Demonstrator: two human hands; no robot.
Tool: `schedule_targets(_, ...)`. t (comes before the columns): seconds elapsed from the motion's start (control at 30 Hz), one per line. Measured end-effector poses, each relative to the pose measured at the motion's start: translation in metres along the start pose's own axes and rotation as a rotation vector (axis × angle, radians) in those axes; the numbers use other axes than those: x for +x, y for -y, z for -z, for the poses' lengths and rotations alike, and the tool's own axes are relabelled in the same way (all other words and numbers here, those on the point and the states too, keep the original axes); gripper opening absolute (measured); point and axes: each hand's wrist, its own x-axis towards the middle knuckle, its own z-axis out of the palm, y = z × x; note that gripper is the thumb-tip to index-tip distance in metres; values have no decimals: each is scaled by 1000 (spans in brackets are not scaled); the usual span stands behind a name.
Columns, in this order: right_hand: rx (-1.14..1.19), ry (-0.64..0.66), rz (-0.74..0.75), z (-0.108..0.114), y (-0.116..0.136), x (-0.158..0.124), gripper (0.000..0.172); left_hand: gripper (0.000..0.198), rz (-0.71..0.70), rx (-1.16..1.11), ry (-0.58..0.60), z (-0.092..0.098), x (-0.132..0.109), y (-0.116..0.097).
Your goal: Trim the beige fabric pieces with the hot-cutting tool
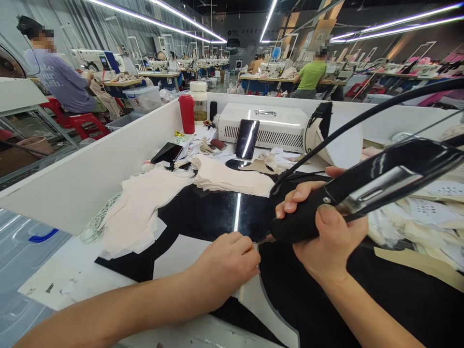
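My right hand [329, 232] is wrapped round a black corded hand tool [300, 222] with a silver lever on its side and a narrow metal tip. The tool is tilted, its tip down by the fingers of my left hand. My left hand [226, 268] is closed at the edge of a flat white piece [177, 258] with curved sides, lying on the black surface [213, 212]. Its fingertips are pinched together at that edge, partly hidden. Just beyond lie a stack of pale pink fabric pieces [232, 176] and another pale pink pile [145, 198] to the left.
A white slotted box [263, 123], a phone [247, 139], a red cup [186, 114] and a jar [199, 104] stand along the back wall [108, 159]. Fabric scraps [420, 222] are heaped at right. The tool's black cable [348, 121] arches overhead. Co-workers sit beyond.
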Motion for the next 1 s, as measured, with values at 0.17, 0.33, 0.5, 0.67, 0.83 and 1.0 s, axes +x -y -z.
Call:
schedule_targets(0.17,19,17,12,2,-1,0,49,19,-1,40,-28,-2,-12,-7)
schedule_targets(0.33,-27,21,20,2,-2,0,55,23,-64,124,-108,3,-17,-13)
schedule_targets(0.5,-3,-12,-7,-1,0,2,58,33,-80,201,-221,-3,-17,-17)
schedule_targets(0.67,9,-35,-36,-1,2,3,48,35,-75,256,-247,-11,-18,-19)
schedule_targets(0.83,-13,-52,-25,-3,2,3,44,33,-74,252,-250,-12,-18,-19)
schedule_targets(1.0,0,-68,-31,-3,8,8,46,31,-85,278,-247,-13,-17,-17)
